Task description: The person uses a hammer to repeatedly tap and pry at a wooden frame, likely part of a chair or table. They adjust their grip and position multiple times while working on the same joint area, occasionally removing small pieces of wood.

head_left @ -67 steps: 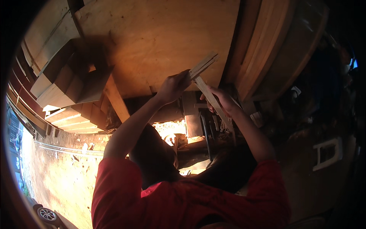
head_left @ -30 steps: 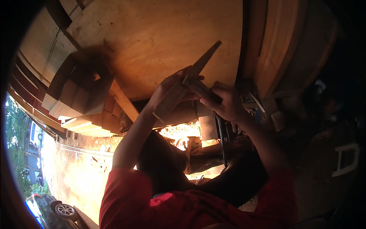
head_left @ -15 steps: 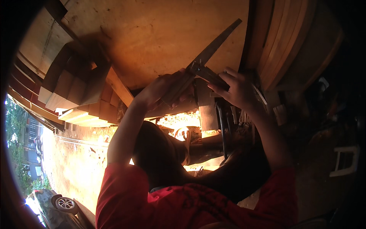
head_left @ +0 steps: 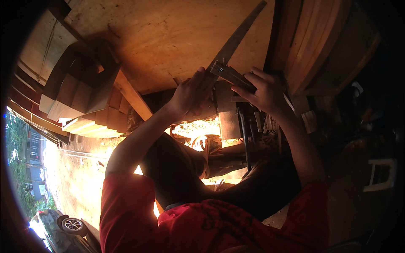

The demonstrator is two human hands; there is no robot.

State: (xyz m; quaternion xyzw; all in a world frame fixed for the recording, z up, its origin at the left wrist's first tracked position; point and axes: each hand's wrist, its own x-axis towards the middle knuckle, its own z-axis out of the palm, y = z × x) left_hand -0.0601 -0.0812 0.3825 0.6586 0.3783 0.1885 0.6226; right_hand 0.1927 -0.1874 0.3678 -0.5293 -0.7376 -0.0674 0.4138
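Observation:
A handsaw (head_left: 238, 39) with a long tapering blade points away, up and to the right. My left hand (head_left: 185, 98) is closed around its near end; the grip itself is in shadow. A dark wooden piece (head_left: 233, 76) with a small round bolt near its left end lies across the blade's edge. My right hand (head_left: 263, 89) grips the other end of that piece, fingers above and thumb below. In the dim light I cannot make out how the piece meets the blade.
A large plywood panel (head_left: 160, 38) stands beyond my hands. Cut wooden blocks (head_left: 76, 92) are stacked at the left, long boards (head_left: 314, 42) at the right. Below lie sunlit wood shavings (head_left: 196, 127). A white plastic stool (head_left: 380, 175) is at far right, a parked car (head_left: 63, 230) at lower left.
My left hand and the saw have moved away and slightly right, so the blade reaches farther past the wooden piece. My right hand and the piece have shifted only slightly up.

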